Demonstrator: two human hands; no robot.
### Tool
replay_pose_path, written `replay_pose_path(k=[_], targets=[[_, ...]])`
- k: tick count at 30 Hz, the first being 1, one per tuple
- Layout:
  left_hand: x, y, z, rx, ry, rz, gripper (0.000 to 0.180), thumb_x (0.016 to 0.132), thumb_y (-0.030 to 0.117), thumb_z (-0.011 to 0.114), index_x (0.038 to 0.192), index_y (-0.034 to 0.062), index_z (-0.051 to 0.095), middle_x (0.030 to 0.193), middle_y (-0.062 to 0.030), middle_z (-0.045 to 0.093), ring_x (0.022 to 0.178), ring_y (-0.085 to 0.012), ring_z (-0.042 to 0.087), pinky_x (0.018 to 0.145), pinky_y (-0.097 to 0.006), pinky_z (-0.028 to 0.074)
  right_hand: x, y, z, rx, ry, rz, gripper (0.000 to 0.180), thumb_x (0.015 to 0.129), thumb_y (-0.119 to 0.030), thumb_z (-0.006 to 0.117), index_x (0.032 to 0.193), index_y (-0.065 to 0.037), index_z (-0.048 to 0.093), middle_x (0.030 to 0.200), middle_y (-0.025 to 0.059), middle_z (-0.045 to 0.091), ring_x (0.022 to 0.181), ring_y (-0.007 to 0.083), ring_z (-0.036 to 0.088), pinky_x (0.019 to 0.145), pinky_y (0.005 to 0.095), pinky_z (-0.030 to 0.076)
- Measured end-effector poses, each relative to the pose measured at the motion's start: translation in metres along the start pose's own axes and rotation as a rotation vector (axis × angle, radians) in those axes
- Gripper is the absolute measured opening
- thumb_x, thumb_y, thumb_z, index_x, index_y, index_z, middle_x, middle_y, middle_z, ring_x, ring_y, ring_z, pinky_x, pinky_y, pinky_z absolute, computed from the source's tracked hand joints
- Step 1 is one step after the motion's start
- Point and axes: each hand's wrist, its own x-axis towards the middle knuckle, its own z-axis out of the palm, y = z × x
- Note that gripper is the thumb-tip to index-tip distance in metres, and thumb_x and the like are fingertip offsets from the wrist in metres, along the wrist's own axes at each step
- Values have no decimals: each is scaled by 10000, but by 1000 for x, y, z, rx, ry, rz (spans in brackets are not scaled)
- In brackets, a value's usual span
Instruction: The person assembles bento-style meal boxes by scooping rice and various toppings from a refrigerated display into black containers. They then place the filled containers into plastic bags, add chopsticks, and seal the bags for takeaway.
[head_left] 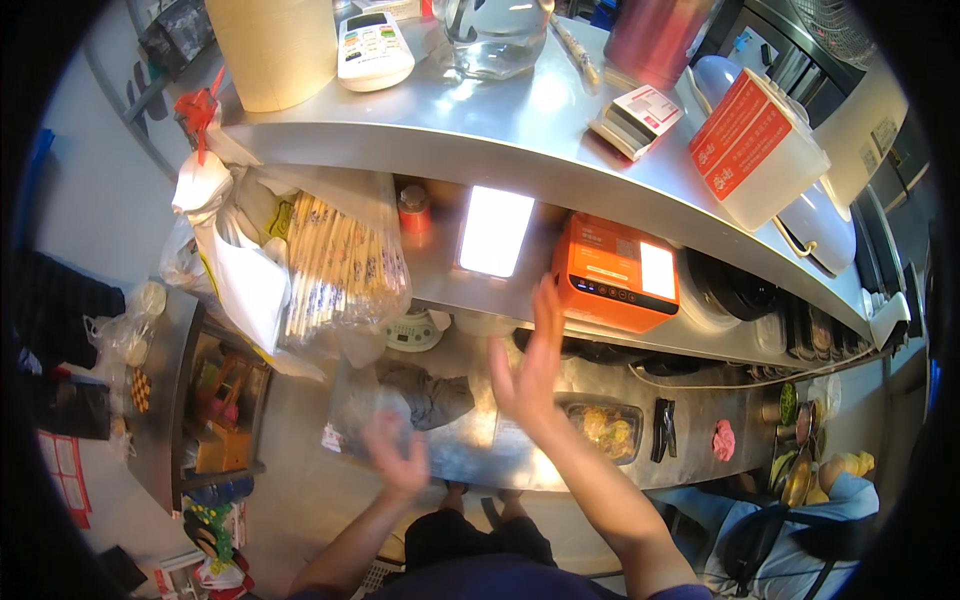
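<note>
My right hand (530,365) is raised over the counter with fingers stretched out and nothing in it. Its fingertips come near a lit phone-like white screen (497,232) and an orange box-shaped device (615,275) with a small display, both on the shelf. Lower and to the left, my left hand (397,458) is blurred, its thumb apart from the fingers, and I see nothing in it. Close by lie a clear plastic bag (360,405) and a crumpled dark bag (437,398). Right of my right wrist sits a clear-lidded food container (606,432) on the metal counter (500,462).
Bundled wrapped chopsticks (340,265) fill a plastic bag at the shelf's left. A kitchen scale (413,330) stands below. A pink cloth (723,440) and black wrapped strips (664,430) lie on the right. The upper shelf (430,145) holds a glass jug (490,40). A person in blue (800,530) is at lower right.
</note>
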Motion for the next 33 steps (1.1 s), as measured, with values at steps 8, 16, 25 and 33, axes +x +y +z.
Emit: replay_pose_path(k=[8, 16, 25, 33], targets=[[140, 9, -74, 223, 478, 49, 684, 905, 12, 711, 1505, -20, 382, 1523, -226, 424, 1397, -332, 453, 1110, -446, 423, 41, 45, 67, -134, 55, 133, 872, 908, -320, 724, 1482, 165, 282, 1436, 381, 450, 1259, 507, 528, 1044, 488, 463], [110, -46, -113, 143, 569, -92, 196, 957, -9, 678, 1137, -84, 689, 1026, -155, 740, 907, -206, 704, 844, -333, 571, 46, 36, 67, -152, 18, 272, 826, 904, -322, 731, 1460, 146, 337, 1392, 374, 501, 1223, 490, 567, 1000, 481, 494], [112, 6, -199, 110, 242, 12, 84, 1008, 39, 611, 995, -28, 660, 924, -17, 628, 831, -122, 562, 786, -252, 465, 39, 47, 58, -124, 158, 59, 659, 944, -203, 671, 1452, 101, 381, 1385, 332, 519, 1265, 476, 535, 1085, 490, 424], [109, 29, -242, -60, 299, -268, 190, 793, -147, 702, 915, -16, 640, 859, 9, 593, 762, -61, 514, 680, -203, 408, -39, -29, 32, 161, -209, -152, 459, 870, -67, 714, 1285, 52, 556, 1321, 247, 577, 1180, 412, 593, 1009, 473, 483]])
